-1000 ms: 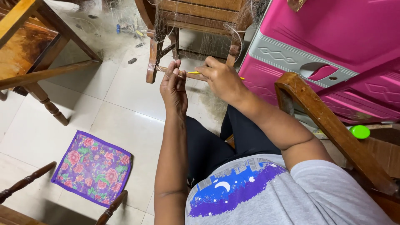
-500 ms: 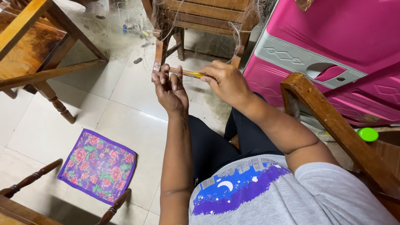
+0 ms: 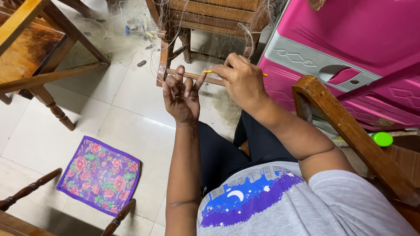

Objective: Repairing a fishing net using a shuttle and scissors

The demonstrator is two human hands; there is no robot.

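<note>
My right hand (image 3: 241,78) pinches a thin yellow netting needle (image 3: 209,71), its tip pointing left toward my left hand (image 3: 180,97). My left hand is raised palm toward me, fingers spread, with fine pale net thread running over the fingers; how it is looped I cannot make out. Fine fishing net (image 3: 221,37) hangs over the wooden chair (image 3: 205,17) in front of me, and both hands work just before its lower rung. I sit with dark trousers and a grey printed shirt.
A pink and grey plastic cabinet (image 3: 350,48) stands at right behind a wooden armrest (image 3: 345,126). A green round cap (image 3: 382,139) lies beside it. A purple floral cloth (image 3: 101,175) lies on the tiled floor. A wooden table (image 3: 30,57) is at left, with loose net near the chair.
Both hands have stayed together in front of the chair; my left hand's fingers have spread and lifted, and the right hand with the needle shifted slightly over it. The head camera moved a little.
</note>
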